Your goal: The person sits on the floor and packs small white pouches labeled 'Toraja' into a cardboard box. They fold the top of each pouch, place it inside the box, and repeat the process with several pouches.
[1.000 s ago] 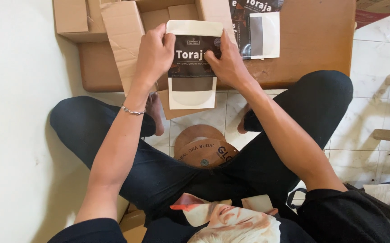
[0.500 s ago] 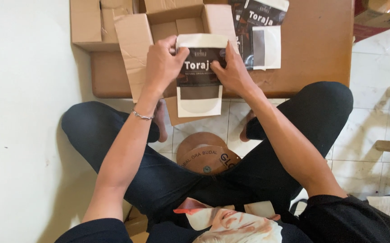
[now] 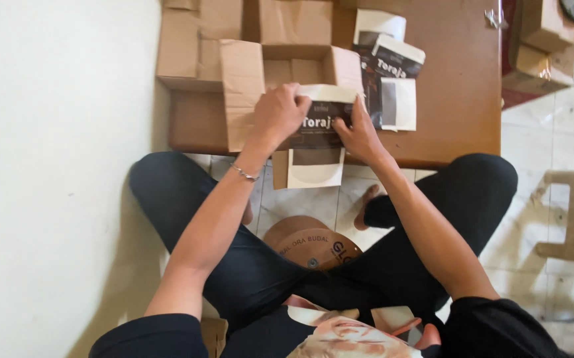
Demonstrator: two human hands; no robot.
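A person seated cross-legged on a tiled floor grips a black-and-white pouch with both hands at the near edge of a low brown table. The left hand curls closed over the pouch's upper left corner; the right hand pinches its right edge, fingers partly bent. An open cardboard box sits on the table just behind the pouch, with more pouches lying to the right of it. A round brown tape roll rests between the knees, below the table edge
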